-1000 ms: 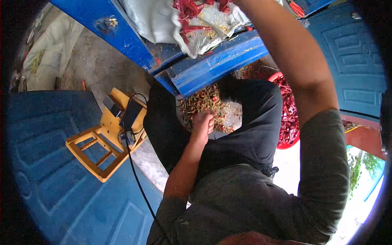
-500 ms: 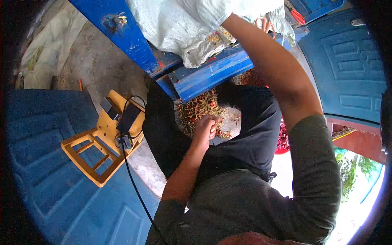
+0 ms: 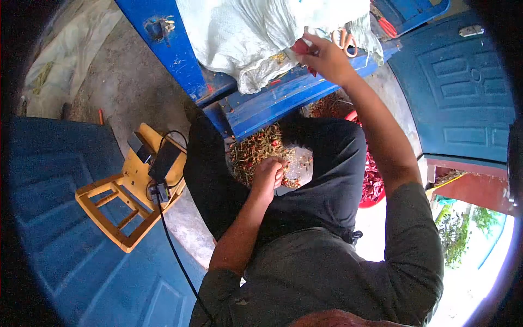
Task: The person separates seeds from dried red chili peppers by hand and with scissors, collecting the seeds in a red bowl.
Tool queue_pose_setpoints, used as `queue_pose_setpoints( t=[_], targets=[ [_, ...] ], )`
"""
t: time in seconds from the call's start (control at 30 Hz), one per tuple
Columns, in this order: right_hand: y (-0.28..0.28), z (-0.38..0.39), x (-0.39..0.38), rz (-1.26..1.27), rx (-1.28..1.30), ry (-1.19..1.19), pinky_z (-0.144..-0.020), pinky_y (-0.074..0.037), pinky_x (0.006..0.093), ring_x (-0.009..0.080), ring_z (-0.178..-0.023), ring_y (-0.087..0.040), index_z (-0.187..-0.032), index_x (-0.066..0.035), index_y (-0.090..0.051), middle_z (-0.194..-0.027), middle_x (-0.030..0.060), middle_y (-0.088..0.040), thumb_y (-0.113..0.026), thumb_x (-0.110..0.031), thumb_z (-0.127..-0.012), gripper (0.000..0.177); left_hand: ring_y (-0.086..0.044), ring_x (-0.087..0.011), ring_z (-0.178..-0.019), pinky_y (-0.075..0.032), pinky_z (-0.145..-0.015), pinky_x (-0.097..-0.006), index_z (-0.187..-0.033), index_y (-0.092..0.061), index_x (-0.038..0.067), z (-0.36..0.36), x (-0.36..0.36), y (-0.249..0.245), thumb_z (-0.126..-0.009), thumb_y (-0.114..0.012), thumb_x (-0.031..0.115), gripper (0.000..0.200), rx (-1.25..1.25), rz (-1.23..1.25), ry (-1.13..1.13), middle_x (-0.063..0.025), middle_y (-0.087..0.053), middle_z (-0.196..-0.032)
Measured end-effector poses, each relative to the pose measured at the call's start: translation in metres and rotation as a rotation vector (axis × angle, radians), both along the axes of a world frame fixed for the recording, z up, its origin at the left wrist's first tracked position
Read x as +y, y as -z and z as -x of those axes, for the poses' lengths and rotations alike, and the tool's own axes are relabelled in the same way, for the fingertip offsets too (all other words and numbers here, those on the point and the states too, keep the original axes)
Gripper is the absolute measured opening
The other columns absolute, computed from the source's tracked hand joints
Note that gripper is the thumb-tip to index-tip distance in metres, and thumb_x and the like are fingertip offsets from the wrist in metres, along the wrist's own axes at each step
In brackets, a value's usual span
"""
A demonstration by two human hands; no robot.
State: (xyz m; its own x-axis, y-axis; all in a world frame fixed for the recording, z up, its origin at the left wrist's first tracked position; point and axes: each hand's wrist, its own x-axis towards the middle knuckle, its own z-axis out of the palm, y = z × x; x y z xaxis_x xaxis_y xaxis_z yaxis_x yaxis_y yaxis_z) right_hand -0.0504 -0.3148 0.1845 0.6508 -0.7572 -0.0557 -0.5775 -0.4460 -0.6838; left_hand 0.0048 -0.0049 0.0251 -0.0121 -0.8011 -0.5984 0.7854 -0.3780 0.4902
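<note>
My right hand (image 3: 326,57) is pinched around red chili peppers (image 3: 301,48) at the front edge of a white woven sack (image 3: 234,41), which lies on a blue bench (image 3: 283,98). Orange-handled scissors (image 3: 345,42) rest just right of that hand. Low between my knees, my left hand (image 3: 269,175) is closed with its fingers curled; what it holds, if anything, is too small to make out. Under it, a heap of stems and red bits (image 3: 256,152) covers the floor.
A wooden chair (image 3: 128,201) with a black device and cable stands at the left. Beyond my right knee is a red basin (image 3: 372,182) of dark red peppers. Red-handled pliers (image 3: 387,27) lie at the top right. Blue doors (image 3: 463,87) stand on both sides.
My right hand has come out from the sack's opening toward its front edge, now with red peppers in its fingers. My left hand stays closed over the heap. The view has shifted slightly.
</note>
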Motion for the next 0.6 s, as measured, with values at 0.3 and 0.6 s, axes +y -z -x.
queue_pose_setpoints(
  t=[0.3, 0.6],
  targets=[
    [0.028, 0.007, 0.012, 0.395, -0.014, 0.032, -0.062, -0.053, 0.0337, 0.0197, -0.066, -0.066, -0.127, -0.007, -0.064, -0.096, 0.0156, -0.068, -0.075, -0.032, -0.087, 0.048, -0.032, -0.0057, -0.044, -0.023, -0.039, -0.0246, -0.098, -0.06, 0.004, 0.005, 0.003, 0.01, -0.09, -0.05, 0.01, 0.014, -0.042, -0.069, -0.003, 0.0041, -0.042, -0.06],
    [0.021, -0.012, -0.002, 0.416, 0.054, -0.015, -0.082, -0.051, 0.0405, 0.0331, -0.092, -0.066, -0.106, -0.007, -0.068, -0.097, 0.0171, -0.068, -0.069, -0.027, -0.085, 0.03, -0.032, -0.0036, -0.044, -0.023, -0.039, -0.0219, -0.095, -0.06, 0.005, 0.008, 0.002, 0.019, -0.088, -0.049, 0.011, 0.014, -0.067, -0.078, 0.003, 0.0062, -0.042, -0.061]
  ],
)
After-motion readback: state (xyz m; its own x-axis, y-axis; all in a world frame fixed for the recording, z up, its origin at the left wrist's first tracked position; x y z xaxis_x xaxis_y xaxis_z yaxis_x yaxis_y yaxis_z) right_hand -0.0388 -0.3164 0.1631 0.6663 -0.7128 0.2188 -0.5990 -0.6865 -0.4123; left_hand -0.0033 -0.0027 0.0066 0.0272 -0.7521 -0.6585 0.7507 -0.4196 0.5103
